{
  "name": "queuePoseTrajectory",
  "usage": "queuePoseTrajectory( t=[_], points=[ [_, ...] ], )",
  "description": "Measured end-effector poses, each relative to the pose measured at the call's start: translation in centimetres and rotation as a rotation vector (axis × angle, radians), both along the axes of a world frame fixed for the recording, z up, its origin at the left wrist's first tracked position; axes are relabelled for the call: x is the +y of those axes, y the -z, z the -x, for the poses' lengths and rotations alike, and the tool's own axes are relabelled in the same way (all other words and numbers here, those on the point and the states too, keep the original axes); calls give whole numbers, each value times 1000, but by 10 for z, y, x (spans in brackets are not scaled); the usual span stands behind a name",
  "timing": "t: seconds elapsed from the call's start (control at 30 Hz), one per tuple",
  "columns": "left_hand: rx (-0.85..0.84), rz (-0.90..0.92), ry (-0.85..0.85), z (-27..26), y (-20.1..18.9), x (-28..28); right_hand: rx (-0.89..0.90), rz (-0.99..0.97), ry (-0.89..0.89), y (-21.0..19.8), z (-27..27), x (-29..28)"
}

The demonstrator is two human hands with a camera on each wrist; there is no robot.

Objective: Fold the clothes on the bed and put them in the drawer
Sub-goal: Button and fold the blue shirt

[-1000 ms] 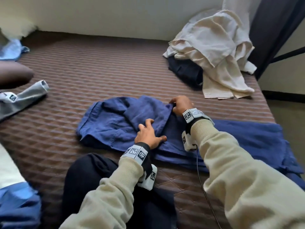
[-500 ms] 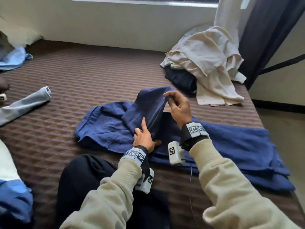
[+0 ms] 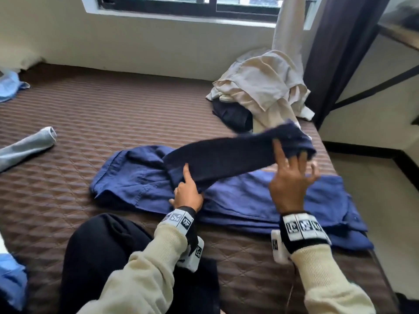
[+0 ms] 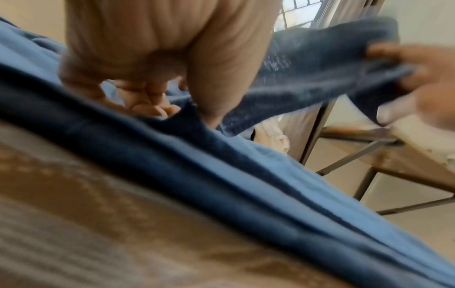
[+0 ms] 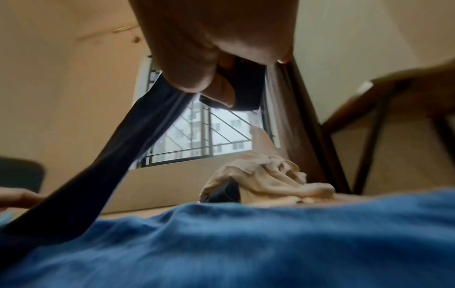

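**Blue shirt on bed, sleeve lifted by R hand**

While the bed (image 3: pixel 95 114) fills most of the head view w/ its brown quilted cover, the blue shirt (image 3: pixel 260 196) lies spread across the near-right part of it, just in front of the person's dark-trousered knee (image 3: pixel 97 250). Shirt body flat on the mattress, right edge reaching the bed's right side.

Cream clothes pile (image 3: pixel 263 87) sits at the far-right corner of the bed, under the window (image 3: pixel 188 4), w/ a dark garment (image 3: pixel 233 115) partly under it. Dark curtain (image 3: pixel 335 53) hangs just right of the pile. Light grey garment (image 3: pixel 27 146) at the left edge of the bed, well apart from the shirt; pale blue cloth (image 3: pixel 9 86) at far left.

Shirt sleeve (image 3: pixel 226 155) is raised off the shirt body, stretched left-to-right above it, looks darker than the rest.

R hand (image 3: pixel 292 177): holds the sleeve's far end up in the air; thumb pinches the cloth per right wrist view (image 5: pixel 216 91), other fingers spread in head view.

L hand (image 3: pixel 189 193): on the shirt at the sleeve's base, index finger straight and pointing up against the sleeve, other fingers curled down onto the fabric (image 4: pixel 147 105). Can't tell if it grips or only presses.

Both wrists wear bands w/ black-white markers; cream knit cuffs.
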State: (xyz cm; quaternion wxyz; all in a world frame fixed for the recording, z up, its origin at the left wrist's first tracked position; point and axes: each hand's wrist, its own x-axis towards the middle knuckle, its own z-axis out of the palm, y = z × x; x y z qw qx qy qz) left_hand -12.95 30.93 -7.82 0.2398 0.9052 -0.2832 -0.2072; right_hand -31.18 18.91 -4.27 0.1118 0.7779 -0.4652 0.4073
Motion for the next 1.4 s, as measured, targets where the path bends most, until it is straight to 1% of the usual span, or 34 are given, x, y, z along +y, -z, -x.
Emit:
queuePoseTrajectory(
  t=[0.07,0.13,0.2,0.23,0.27,0.3,0.33,0.37,0.4,0.43,0.47,0.5,0.53,0.57,0.6,0.63,0.67,0.73,0.77,0.8,0.83,0.87,0.9,0.93,0.97,1.0,1.03,1.1,1.13,1.17,1.23,1.3,1.37,1.4],
  points=[
    [-104,37,-51,12,-8,1,-285,-251,-48,16,29,9],
    [-202,63,-66,25,-13,3,-655,-505,-134,32,47,17],
    [-273,56,-30,34,-14,3,-1156,-813,-239,41,55,21],
    [-299,29,17,36,-14,4,-1349,-920,-258,51,61,15],
    [-325,-11,79,38,-13,4,-1442,-964,-253,60,66,9],
    [-347,-59,147,38,-10,5,-1362,-1000,-206,60,69,6],
    [-359,-103,214,37,-8,5,-1226,-1017,-187,63,70,2],
    [-361,-140,277,36,-6,6,-1105,-998,-140,75,72,-3],
    [-362,-166,328,36,-4,6,-1102,-1005,-150,79,68,-5],
    [-364,-184,361,36,-2,5,-1145,-1015,-157,75,53,-3],
    [-367,-201,379,36,-2,4,-1293,-986,-166,67,51,-9],
    [-371,-217,390,36,-1,4,-1395,-920,-131,55,60,-16],
    [-378,-225,396,36,-1,2,-1610,-862,-77,47,61,-23],
    [-380,-229,402,36,1,2,-1765,-807,-67,34,62,-24],
    [-379,-226,404,37,2,2,-1965,-809,-67,23,64,-29],
    [-380,-216,403,38,2,2,-2062,-787,-54,19,68,-38],
    [-381,-213,406,38,3,1,-2091,-757,-93,14,71,-41],
    [-386,-203,410,38,5,1,-2038,-674,-192,5,81,-41],
    [-392,-191,410,39,6,0,-2034,-638,-224,9,88,-45],
    [-389,-191,420,39,7,-1,-2077,-628,-241,17,98,-48],
    [-375,-201,437,39,8,-1,-2091,-667,-233,24,108,-50],
    [-357,-214,453,40,10,-1,-2023,-752,-125,32,114,-55],
    [-340,-227,465,40,11,-1,-2132,-938,-172,48,122,-62],
    [-324,-237,470,40,11,-1,-2167,-1050,-248,82,134,-77],
    [-310,-242,472,40,10,-2,-2127,-1072,-176,117,147,-93],
    [-301,-245,474,40,10,-2,-2095,-1132,-147,136,154,-107],
    [-298,-248,475,39,10,-2,-2087,-1185,-159,132,160,-110],
    [-306,-258,480,40,9,-2,-1976,-1182,-29,78,149,-87],
    [-309,-256,475,40,9,-3,-1996,-1184,-15,60,143,-81],
    [-313,-246,464,41,8,-4,-1979,-1211,-50,44,136,-76],
    [-335,-208,438,43,7,-6,-1922,-1249,-107,26,131,-75],
    [-403,-142,405,44,5,-7,-1862,-1255,-181,9,131,-76],
    [-469,-62,377,45,1,-8,-1860,-1181,-210,3,133,-83],
    [-488,-28,389,45,-1,-9,-1814,-1160,-172,3,137,-85]
  ],
)
